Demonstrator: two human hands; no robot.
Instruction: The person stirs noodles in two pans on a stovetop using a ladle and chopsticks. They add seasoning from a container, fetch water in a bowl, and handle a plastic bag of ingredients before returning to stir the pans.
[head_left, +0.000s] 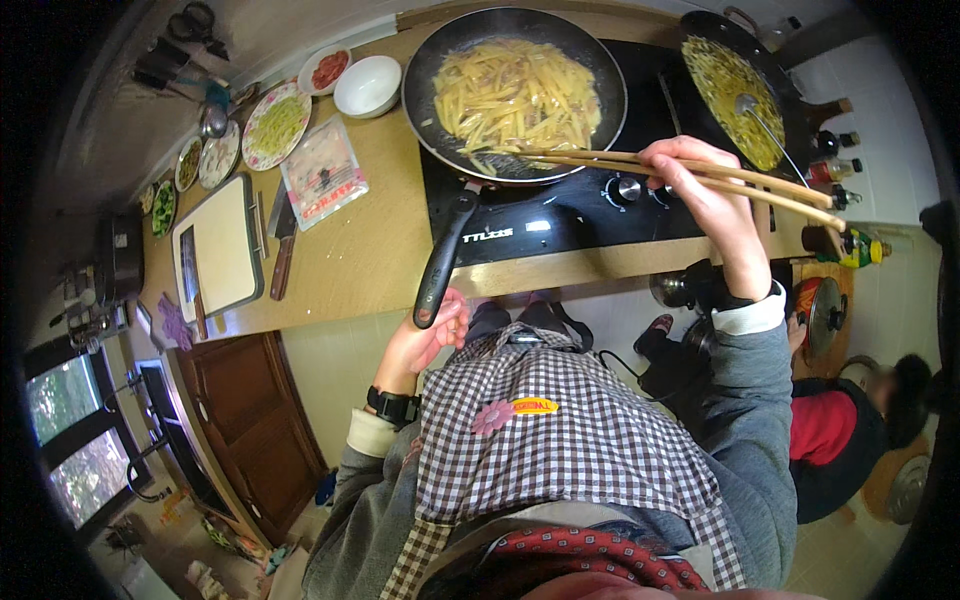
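My right hand (701, 180) holds a pair of long wooden chopsticks (780, 196). Their tips reach into the near edge of a black frying pan (417, 112) on the glass-topped gas stove (525, 225). Glossy pale yellow strips, apparently potato, with bits of meat (517, 94) fill much of the pan. Its black handle (450, 251) points toward me. Behind the handle's end is my left hand (439, 330), fingers loosely curled and apart, not wrapped around it; whether it touches the handle I cannot tell.
A wok (694, 52) with food and a ladle (765, 127) stands at right. The counter at left holds a white bowl (367, 86), plastic packet (322, 169), cleaver (283, 244), cutting board (232, 247) with a knife (190, 270), and several dishes. Another person (832, 442) is low at right.
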